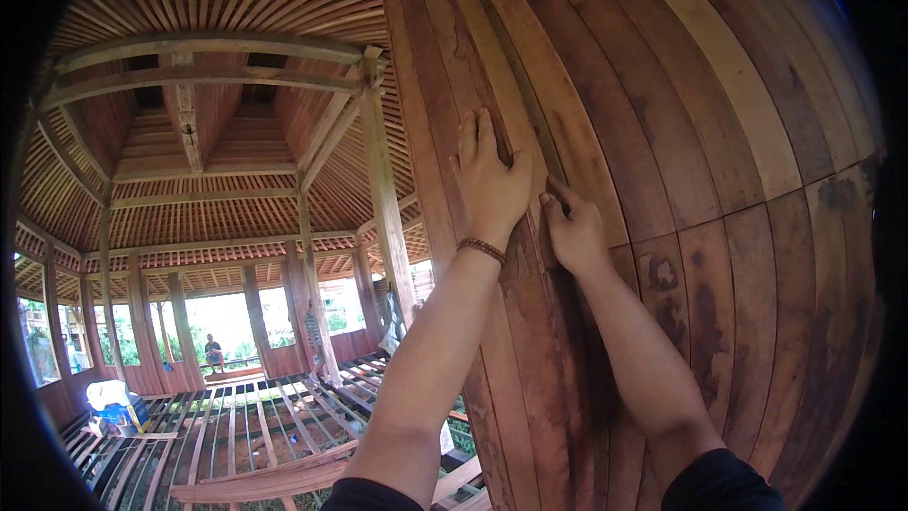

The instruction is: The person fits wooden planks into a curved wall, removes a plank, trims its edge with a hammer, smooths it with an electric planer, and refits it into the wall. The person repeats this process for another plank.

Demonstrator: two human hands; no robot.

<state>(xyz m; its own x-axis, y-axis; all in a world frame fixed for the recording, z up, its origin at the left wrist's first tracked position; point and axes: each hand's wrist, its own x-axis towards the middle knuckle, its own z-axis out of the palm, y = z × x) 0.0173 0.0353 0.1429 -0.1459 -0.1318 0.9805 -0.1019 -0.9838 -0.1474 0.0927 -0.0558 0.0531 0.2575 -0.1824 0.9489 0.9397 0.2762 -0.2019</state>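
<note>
My left hand (494,191) lies against the plank wall (700,132), its fingers (485,137) slightly spread; boards (586,66) rise above and stretch right of them. Just right and lower, my right hand (580,237) touches the wall, thumb near its fingers; whether they pinch an edge, I cannot tell.

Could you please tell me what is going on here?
A person has both bare hands raised against a tall surface of upright wooden planks. The left hand, with a brown bracelet at its wrist, lies against the planks with fingers pointing up. The right hand is just beside it and a little lower, fingertips near a seam; its grip is unclear. Far behind, another person is by a bright opening.
</note>
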